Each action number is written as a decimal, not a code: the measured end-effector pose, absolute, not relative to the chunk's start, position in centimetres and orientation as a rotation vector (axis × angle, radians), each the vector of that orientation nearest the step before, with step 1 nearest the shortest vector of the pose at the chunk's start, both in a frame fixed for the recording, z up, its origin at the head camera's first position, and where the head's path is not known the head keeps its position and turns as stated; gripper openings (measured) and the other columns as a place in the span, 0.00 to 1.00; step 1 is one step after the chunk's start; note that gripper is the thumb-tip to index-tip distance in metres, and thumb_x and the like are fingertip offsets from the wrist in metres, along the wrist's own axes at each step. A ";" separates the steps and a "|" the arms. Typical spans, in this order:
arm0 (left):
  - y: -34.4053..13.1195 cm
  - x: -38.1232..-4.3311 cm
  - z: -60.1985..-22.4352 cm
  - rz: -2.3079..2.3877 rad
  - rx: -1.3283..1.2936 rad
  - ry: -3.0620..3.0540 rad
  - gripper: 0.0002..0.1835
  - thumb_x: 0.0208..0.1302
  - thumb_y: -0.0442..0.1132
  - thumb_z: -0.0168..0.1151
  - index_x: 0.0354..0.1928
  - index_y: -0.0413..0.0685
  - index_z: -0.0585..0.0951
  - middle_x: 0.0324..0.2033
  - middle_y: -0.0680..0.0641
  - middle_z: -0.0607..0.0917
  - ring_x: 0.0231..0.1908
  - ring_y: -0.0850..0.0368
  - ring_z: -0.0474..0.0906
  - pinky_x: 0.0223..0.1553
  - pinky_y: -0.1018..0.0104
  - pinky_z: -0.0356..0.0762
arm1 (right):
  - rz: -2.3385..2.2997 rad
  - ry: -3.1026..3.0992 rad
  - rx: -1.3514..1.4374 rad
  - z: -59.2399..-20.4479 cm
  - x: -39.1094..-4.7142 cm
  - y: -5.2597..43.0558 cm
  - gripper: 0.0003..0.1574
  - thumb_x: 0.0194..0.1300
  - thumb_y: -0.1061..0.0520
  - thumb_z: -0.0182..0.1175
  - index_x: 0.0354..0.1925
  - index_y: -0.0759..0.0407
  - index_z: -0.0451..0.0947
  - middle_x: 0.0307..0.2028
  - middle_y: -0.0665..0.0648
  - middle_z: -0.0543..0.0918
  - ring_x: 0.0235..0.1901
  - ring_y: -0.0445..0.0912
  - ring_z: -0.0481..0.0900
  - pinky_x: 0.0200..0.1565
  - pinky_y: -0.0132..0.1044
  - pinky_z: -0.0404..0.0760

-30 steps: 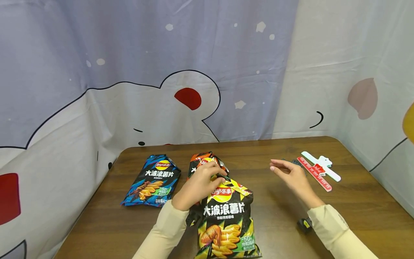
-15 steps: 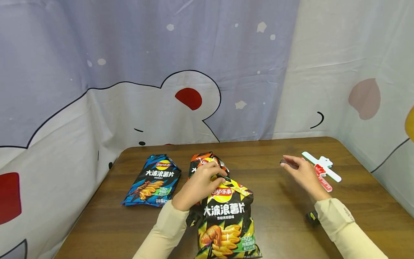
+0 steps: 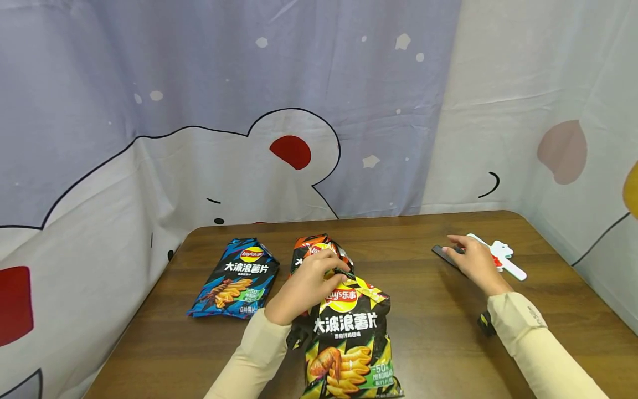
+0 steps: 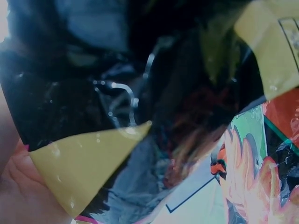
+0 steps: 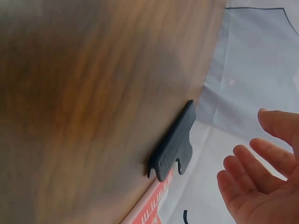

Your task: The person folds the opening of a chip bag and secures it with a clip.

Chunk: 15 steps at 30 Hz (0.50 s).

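Note:
My left hand (image 3: 311, 285) grips the folded top of a black and yellow potato chip bag (image 3: 344, 343) standing nearest me. In the left wrist view, the chip bag's crinkled foil (image 4: 93, 168) fills most of the picture beside part of the hand. Over at the right side of the table, my right hand (image 3: 476, 266) hovers by a black bag clip (image 3: 440, 253), its fingers loosely bent with nothing between them. The right wrist view shows a gap between this hand (image 5: 261, 182) and the black clip (image 5: 170, 147). The hand covers part of the clip in the head view.
A red clip (image 5: 147, 203) lies beside the black one, mostly hidden by the right hand in the head view. A white clip (image 3: 514, 270) is behind it. A blue chip bag (image 3: 239, 280) lies at left; an orange one (image 3: 308, 244) sits behind the left hand.
My right hand has moved rightward, over the red clip, and the black clip now shows left of its fingertips. The left hand and the chip bags have stayed in place.

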State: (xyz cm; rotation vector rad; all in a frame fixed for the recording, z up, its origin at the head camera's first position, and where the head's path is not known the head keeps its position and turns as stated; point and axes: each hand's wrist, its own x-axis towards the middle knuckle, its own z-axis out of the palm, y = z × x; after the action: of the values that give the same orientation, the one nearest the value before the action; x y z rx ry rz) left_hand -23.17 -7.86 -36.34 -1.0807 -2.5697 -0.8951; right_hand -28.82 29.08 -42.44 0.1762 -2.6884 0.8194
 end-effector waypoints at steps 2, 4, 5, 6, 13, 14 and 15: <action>-7.8 -23.2 -36.4 -0.894 -1.077 -2.575 0.08 0.63 0.35 0.64 0.43 0.43 0.86 0.34 0.50 0.80 0.26 0.64 0.66 0.29 0.73 0.68 | 0.803 -2.701 0.168 -42.4 -29.1 29.3 0.27 0.66 0.58 0.60 0.57 0.74 0.72 0.48 0.77 0.79 0.47 0.67 0.77 0.46 0.60 0.74; -7.8 -23.2 -36.4 -0.896 -1.077 -2.583 0.08 0.63 0.34 0.64 0.43 0.43 0.85 0.35 0.50 0.80 0.26 0.64 0.67 0.29 0.73 0.68 | 0.789 -2.717 0.154 -42.5 -29.3 29.6 0.27 0.66 0.57 0.59 0.57 0.74 0.72 0.48 0.77 0.78 0.48 0.68 0.76 0.47 0.61 0.73; -7.8 -23.2 -36.4 -0.895 -1.077 -2.586 0.08 0.63 0.35 0.64 0.43 0.43 0.85 0.35 0.50 0.80 0.26 0.63 0.67 0.29 0.73 0.68 | 0.788 -2.729 0.144 -42.6 -29.4 29.8 0.27 0.66 0.57 0.59 0.57 0.74 0.72 0.48 0.77 0.78 0.49 0.69 0.75 0.48 0.62 0.73; -7.8 -23.2 -36.4 -0.896 -1.074 -2.590 0.08 0.63 0.35 0.63 0.43 0.43 0.85 0.35 0.50 0.80 0.26 0.64 0.67 0.29 0.73 0.68 | 0.787 -2.739 0.134 -42.6 -29.4 29.9 0.27 0.67 0.57 0.59 0.57 0.74 0.72 0.49 0.78 0.78 0.50 0.69 0.75 0.49 0.62 0.72; -7.8 -23.1 -36.4 -0.891 -1.060 -2.601 0.08 0.63 0.36 0.64 0.43 0.44 0.86 0.33 0.52 0.79 0.25 0.64 0.65 0.28 0.74 0.67 | 0.752 -2.806 0.090 -42.7 -30.1 30.6 0.28 0.67 0.56 0.57 0.58 0.75 0.71 0.52 0.79 0.75 0.53 0.73 0.72 0.51 0.64 0.71; -7.8 -23.1 -36.3 -0.890 -1.057 -2.602 0.08 0.64 0.36 0.64 0.43 0.44 0.86 0.33 0.52 0.79 0.25 0.65 0.65 0.28 0.74 0.67 | 0.748 -2.811 0.090 -42.7 -30.2 30.6 0.28 0.67 0.56 0.57 0.58 0.75 0.71 0.51 0.79 0.75 0.52 0.73 0.72 0.51 0.64 0.71; -7.8 -23.1 -36.3 -0.894 -1.059 -2.601 0.08 0.64 0.36 0.63 0.43 0.44 0.86 0.33 0.52 0.79 0.25 0.65 0.65 0.28 0.74 0.67 | 0.739 -2.815 0.093 -42.8 -30.3 30.7 0.28 0.67 0.56 0.57 0.57 0.76 0.71 0.51 0.79 0.76 0.52 0.73 0.72 0.51 0.64 0.71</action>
State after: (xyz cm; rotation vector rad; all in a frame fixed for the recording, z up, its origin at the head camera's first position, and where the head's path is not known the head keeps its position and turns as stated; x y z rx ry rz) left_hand -23.11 -7.77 -36.33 -1.0585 -2.6014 -0.8935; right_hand -30.29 30.71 -42.79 0.0926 -2.8150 0.7393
